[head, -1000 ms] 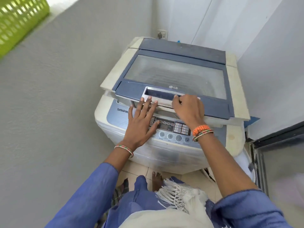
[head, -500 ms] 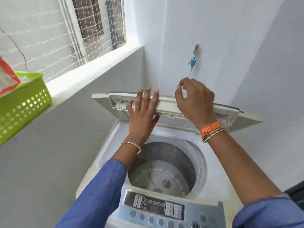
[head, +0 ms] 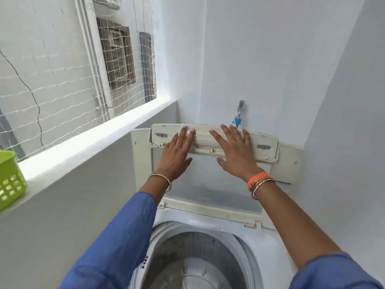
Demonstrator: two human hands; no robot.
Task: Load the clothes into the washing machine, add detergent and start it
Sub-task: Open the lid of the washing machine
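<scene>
The top-loading washing machine [head: 268, 245] stands below me with its cream lid [head: 289, 161] raised upright against the back wall. The grey drum [head: 193, 265] lies open and shows no clothes. My left hand [head: 175, 155] and my right hand [head: 235, 153] both press flat, fingers spread, on the inner face of the lid near its top edge. Neither hand holds anything. No clothes or detergent show in this view.
A green plastic basket [head: 10, 180] sits on the white ledge [head: 87, 140] at the left, under a netted window. A tap with a blue fitting [head: 237, 119] juts from the wall behind the lid. Walls close in on the right and back.
The lid has swung from shut, through half raised, to fully upright. Both hands went from gripping its front edge to lying flat against its inner face.
</scene>
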